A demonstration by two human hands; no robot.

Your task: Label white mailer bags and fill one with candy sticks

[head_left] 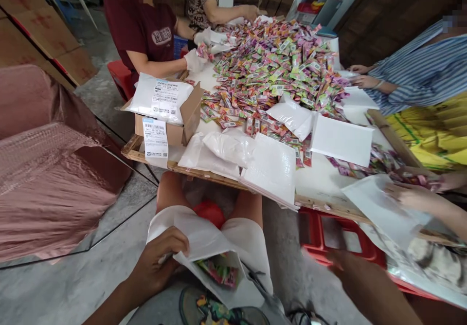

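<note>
My left hand [160, 261] is closed on the open edge of a white plastic mailer bag [215, 252] held over my lap. Several colourful candy packets [221, 270] lie inside its mouth. My right hand [346, 266] hangs low at the right, in front of a red stool [328, 237]. It is smeared by motion and its fingers do not show. A big heap of colourful candy packets [273, 67] covers the table [321, 176] ahead.
Stacks of white mailer bags [272, 169] and a cardboard box [182, 125] holding a labelled parcel [160, 99] sit at the table's near edge. Several other people work around the table; one wears white gloves [193, 61], and another person's hand [408, 196] at right handles a white bag. Pink fabric [44, 189] lies at left.
</note>
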